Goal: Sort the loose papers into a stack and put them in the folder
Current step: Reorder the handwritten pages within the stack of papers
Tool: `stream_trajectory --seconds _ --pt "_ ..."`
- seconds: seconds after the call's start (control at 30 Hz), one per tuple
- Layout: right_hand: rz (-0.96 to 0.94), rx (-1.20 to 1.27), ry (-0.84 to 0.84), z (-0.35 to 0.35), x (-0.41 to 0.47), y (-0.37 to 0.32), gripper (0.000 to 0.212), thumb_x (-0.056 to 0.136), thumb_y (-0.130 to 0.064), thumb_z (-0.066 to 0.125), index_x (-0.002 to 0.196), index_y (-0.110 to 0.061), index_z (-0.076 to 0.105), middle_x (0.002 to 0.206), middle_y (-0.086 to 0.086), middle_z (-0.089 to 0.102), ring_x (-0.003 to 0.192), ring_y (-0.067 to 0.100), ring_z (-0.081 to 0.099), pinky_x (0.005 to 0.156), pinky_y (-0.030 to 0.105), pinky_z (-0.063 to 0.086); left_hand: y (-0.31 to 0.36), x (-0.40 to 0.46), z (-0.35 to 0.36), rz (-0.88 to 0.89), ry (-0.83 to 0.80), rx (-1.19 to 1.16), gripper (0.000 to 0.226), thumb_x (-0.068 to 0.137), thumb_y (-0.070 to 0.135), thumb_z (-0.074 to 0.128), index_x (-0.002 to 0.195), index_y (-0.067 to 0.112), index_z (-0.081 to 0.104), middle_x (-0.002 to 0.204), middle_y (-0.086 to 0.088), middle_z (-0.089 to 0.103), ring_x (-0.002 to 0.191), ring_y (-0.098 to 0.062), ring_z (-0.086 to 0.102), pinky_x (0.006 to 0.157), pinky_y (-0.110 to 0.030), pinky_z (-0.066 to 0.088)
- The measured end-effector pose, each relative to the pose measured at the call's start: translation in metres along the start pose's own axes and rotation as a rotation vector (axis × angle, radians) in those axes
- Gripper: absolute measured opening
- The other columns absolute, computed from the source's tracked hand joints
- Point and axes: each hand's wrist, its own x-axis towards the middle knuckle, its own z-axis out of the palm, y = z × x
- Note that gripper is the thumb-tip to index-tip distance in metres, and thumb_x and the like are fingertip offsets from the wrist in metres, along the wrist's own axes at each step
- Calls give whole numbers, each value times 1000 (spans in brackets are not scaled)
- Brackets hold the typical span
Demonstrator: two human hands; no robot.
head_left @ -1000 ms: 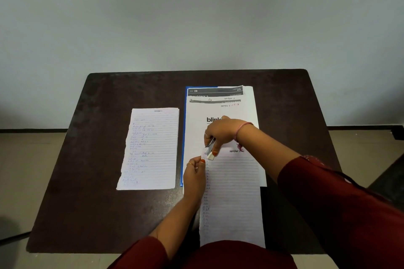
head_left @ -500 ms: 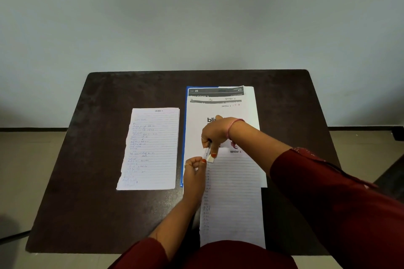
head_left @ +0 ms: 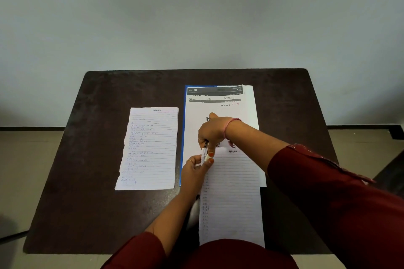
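Note:
A blue folder point(head_left: 183, 137) lies on the dark table point(head_left: 109, 214) with a stack of printed papers point(head_left: 218, 109) on it. A long lined sheet point(head_left: 231, 199) overlaps the stack and reaches the near table edge. A second handwritten lined sheet point(head_left: 150, 148) lies to the left of the folder. My right hand point(head_left: 211, 132) reaches across the stack and grips a small white and dark pen-like object point(head_left: 204, 152). My left hand point(head_left: 193, 171) pinches that object's lower white end, just above the long sheet's top left corner.
The table stands against a plain wall, and floor shows on both sides. Bare dark tabletop lies left of the loose sheet and right of the folder. My red sleeves cover the near edge.
My right hand has slid a little left and toward me with the pen-like object. It now meets my left hand, which has barely moved. The papers lie as before.

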Motion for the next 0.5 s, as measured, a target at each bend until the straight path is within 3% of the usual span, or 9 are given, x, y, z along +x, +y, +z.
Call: stream_trajectory --seconds 0.1,0.2,0.33,0.5 --pt "-1 0 23 1 0 2 22 88 -32 65 106 -19 66 102 -3 63 101 16 46 100 39 21 0 3 0 12 5 38 29 87 33 66 102 10 62 99 -5 68 90 -21 66 77 -32 54" --pt "-9 -28 43 3 1 3 22 88 -34 65 103 -19 68 102 0 66 96 15 44 88 34 19 -2 5 0 8 19 46 27 86 35 67 97 11 61 96 -6 68 90 -23 66 79 -37 55" --pt "4 -9 55 5 1 3 25 85 -38 67 105 -22 67 106 -3 66 101 15 44 86 33 18 -3 5 -4 -37 -25 -20 27 83 35 71 99 16 61 100 -4 69 91 -21 68 82 -43 57" --pt "-9 117 101 8 -17 11 42 81 -40 71 121 -28 62 118 -10 63 112 13 48 90 33 22 -3 -5 -15 -122 -230 -227 28 86 10 68 112 8 59 106 -9 71 93 -23 70 76 -36 59"
